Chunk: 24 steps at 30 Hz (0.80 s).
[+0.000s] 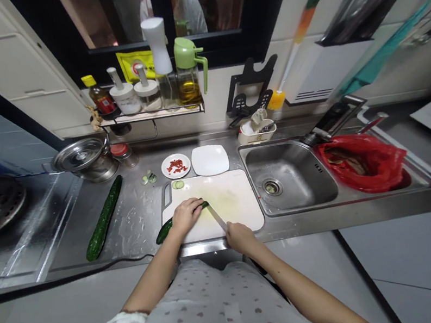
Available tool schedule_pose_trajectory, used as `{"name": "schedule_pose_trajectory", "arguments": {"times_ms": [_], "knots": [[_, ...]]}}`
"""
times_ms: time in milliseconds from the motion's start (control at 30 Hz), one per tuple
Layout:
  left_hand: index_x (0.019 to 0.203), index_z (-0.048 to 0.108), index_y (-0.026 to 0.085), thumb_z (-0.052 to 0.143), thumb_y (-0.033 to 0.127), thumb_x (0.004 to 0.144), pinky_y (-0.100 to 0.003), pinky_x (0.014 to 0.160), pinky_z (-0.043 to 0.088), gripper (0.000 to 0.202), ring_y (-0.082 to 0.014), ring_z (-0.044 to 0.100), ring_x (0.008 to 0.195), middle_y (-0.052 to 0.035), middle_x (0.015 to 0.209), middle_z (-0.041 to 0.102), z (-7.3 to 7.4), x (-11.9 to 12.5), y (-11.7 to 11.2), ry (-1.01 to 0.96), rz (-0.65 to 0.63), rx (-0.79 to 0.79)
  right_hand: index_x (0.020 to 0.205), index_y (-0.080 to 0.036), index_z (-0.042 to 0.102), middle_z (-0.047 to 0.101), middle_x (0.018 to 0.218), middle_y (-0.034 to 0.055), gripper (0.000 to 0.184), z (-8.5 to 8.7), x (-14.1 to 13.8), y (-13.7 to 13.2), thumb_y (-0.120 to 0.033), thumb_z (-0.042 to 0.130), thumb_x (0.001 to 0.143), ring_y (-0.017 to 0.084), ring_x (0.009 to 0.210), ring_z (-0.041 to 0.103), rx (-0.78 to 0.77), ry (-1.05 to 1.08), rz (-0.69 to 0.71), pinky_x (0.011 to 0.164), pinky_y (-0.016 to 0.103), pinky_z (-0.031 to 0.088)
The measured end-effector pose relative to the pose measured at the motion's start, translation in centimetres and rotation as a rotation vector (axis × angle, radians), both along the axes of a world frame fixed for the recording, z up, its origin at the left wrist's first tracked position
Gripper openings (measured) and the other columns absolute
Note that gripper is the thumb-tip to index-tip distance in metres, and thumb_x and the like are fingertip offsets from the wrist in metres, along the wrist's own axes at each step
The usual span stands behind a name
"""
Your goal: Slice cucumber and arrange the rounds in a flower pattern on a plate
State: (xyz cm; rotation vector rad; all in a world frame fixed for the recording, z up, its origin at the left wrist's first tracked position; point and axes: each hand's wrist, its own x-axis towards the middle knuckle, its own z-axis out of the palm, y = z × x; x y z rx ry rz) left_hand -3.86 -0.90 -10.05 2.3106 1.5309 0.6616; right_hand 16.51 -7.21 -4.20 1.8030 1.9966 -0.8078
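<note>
My left hand (186, 216) is closed over a green cucumber (164, 231) that lies slantwise on the white cutting board (235, 208). The cucumber's cut end shows just past my fingertips. In my right hand (242, 236) is the handle of a knife (217, 216), its blade reaching toward that end and close beside it. Whether the edge touches the cucumber I cannot tell. A few thin cucumber slices (178, 185) rest at the board's far left corner. Behind the board stand a small plate (165, 163) of chopped red pieces and a white square plate (210, 159).
Left of the board lies a whole cucumber (104, 219), with cucumber scraps (149, 177) farther back. A steel pot (93, 159) and red-lidded jar (124, 156) stand behind. To the right are the sink (291, 171) and a red plastic bag (380, 156). Above hangs a condiment shelf (174, 112).
</note>
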Motion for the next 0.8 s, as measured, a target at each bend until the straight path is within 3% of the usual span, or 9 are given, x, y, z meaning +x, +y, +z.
{"name": "schedule_pose_trajectory", "arguments": {"times_ms": [300,467,667,800], "knots": [[0.112,0.07,0.028,0.052,0.033,0.093,-0.029,0.088,0.052,0.027,-0.0171,0.064,0.101,-0.0012,0.113,0.07,0.9,0.0,0.0,-0.014,0.009,-0.056,0.106,-0.018,0.064,0.071,0.101,0.0133,0.028,1.1,2.1,-0.3,-0.022,0.039,0.093,0.025,0.096,0.066,0.067,-0.022,0.018,0.074,0.031,0.043],[0.115,0.069,0.025,0.047,0.035,0.095,-0.03,0.092,0.051,0.03,-0.0174,0.064,0.104,-0.0022,0.114,0.07,0.8,-0.3,0.3,-0.159,0.099,-0.11,0.117,-0.023,0.06,0.07,0.097,0.0117,0.032,1.4,2.9,0.1,-0.024,0.036,0.097,0.024,0.092,0.066,0.148,-0.131,-0.015,0.073,0.03,0.04],[0.114,0.069,0.022,0.046,0.037,0.096,-0.033,0.091,0.052,0.033,-0.019,0.065,0.104,-0.0052,0.115,0.07,0.8,-0.4,0.8,-0.315,0.287,-0.131,0.131,-0.026,0.055,0.066,0.101,0.0108,0.038,1.3,3.0,0.3,-0.023,0.044,0.094,0.023,0.097,0.058,0.347,-0.129,-0.042,0.08,0.031,0.034],[0.115,0.068,0.022,0.047,0.04,0.094,-0.032,0.09,0.053,0.034,-0.0188,0.065,0.104,-0.0057,0.117,0.069,1.9,-0.1,0.7,-0.413,0.285,-0.174,0.135,-0.023,0.053,0.064,0.098,0.0101,0.046,0.6,3.2,0.2,-0.019,0.051,0.09,0.022,0.093,0.053,0.507,-0.11,-0.028,0.08,0.032,0.03]]}}
